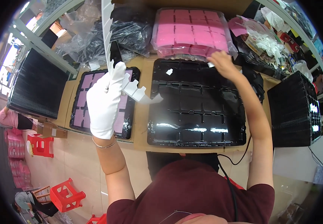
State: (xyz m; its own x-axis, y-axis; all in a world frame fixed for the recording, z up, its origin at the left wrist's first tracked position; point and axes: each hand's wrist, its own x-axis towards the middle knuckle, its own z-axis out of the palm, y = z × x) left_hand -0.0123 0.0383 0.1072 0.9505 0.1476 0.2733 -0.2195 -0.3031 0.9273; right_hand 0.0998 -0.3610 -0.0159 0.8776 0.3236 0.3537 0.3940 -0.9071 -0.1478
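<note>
My left hand (104,102), in a white glove, is closed round a long white strip (135,92) with a toothed edge. One length of it rises past the fingers and another curls down over the black tray's left side. The bare right hand (224,65) reaches to the far right corner of the shiny black compartment tray (165,112). Its fingertips pinch a small white tab (211,65). A second white tab (169,71) lies near the tray's far left corner. Under my left wrist sits a black-rimmed tray (130,123) with pink pads in it.
Tall stacks of black trays stand at the left (38,86) and right (290,112). Behind the work are bagged pink pads (189,28), dark plastic bags (129,31) and a heap of white scraps (268,44). A black cable (240,160) hangs at my right. Red stools (66,196) stand on the floor.
</note>
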